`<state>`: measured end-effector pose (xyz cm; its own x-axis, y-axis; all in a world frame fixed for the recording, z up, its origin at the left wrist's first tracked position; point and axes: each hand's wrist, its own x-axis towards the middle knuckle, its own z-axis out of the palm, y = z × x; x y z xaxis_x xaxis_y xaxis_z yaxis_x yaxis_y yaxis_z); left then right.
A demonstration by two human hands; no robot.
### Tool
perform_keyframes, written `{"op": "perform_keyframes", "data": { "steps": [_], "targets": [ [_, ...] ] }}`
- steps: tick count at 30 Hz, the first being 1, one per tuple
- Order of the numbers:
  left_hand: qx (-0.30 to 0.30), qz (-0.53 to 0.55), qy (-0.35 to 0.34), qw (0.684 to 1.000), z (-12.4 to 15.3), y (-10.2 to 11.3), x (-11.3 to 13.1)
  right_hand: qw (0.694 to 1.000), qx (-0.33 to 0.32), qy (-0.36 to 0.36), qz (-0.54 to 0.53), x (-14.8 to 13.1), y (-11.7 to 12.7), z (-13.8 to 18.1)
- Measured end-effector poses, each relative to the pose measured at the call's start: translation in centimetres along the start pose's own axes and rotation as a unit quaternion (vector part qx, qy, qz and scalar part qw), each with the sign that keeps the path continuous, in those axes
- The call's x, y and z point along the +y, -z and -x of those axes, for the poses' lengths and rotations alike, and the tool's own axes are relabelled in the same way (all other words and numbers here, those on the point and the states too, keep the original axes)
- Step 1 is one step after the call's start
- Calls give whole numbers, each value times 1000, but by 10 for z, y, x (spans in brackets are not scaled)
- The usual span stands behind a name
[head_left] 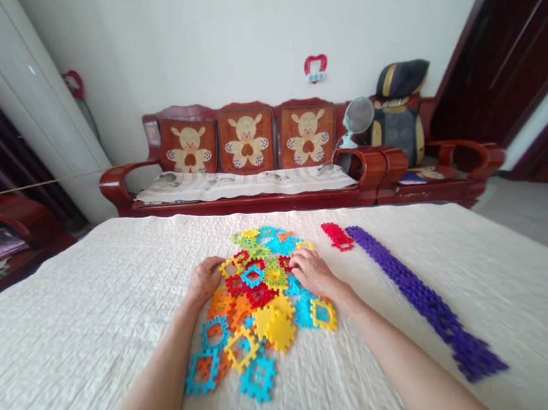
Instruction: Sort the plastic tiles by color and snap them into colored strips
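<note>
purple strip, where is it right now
In the head view, the purple strip lies on the white cover, right of the right hand, its far end beside the small red stack.

"What enters from below?"
"The left forearm [161, 367], slanting up rightward, and the right forearm [391, 339], slanting up leftward, both bare."
"Ending where?"
"The left hand [205, 279] lies left of the frame's centre, the right hand [314, 272] right of it, backs upward."
"Gripping?"
"The fingers [298, 260] look bent; I can't be sure how tightly."
</note>
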<state>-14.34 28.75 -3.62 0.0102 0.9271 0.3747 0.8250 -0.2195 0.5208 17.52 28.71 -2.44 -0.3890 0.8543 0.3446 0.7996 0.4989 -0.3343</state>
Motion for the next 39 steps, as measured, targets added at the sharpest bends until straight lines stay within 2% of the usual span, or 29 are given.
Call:
{"op": "perform_keyframes", "data": {
  "steps": [8, 12, 16, 18, 22, 24, 29, 32, 34, 36, 39],
  "targets": [
    [3, 14, 10, 1000, 0, 0, 3, 998, 46, 33, -35, 6, -1, -4],
    [2, 5, 8, 1000, 1, 1, 4, 994, 84, 19, -64, 8, -1, -6],
    [4, -3, 3, 1000, 1, 1, 5, 992, 83, 15, -91, 5, 10, -7],
    [2, -5, -3, 1000, 1, 0, 5, 992, 60, 25, -107, 1, 20, -6],
    [-3, -5, -8, 1000, 0, -2, 3, 989, -54, 43, -131, -9, 37, -3],
    [-4, -5, -7, 1000, 0, -2, 2, 988, -91, 42, -116, -12, 39, -1],
    [3, -3, -12, 1000, 0, -2, 2, 985, -119, 68, -103, -16, 35, 1],
    [10, -7, -7, 1000, 1, -2, 3, 981, -130, 56, -133, -18, 39, -1],
    [10, -9, -6, 1000, 1, -2, 3, 983, -108, 23, -145, -14, 43, -3],
    [8, -8, -3, 1000, 1, -2, 3, 989, -57, -22, -138, -4, 48, -5],
    [6, -6, -4, 1000, 0, -1, 3, 992, 3, -98, -80, 23, 56, -6]
  ]
}}
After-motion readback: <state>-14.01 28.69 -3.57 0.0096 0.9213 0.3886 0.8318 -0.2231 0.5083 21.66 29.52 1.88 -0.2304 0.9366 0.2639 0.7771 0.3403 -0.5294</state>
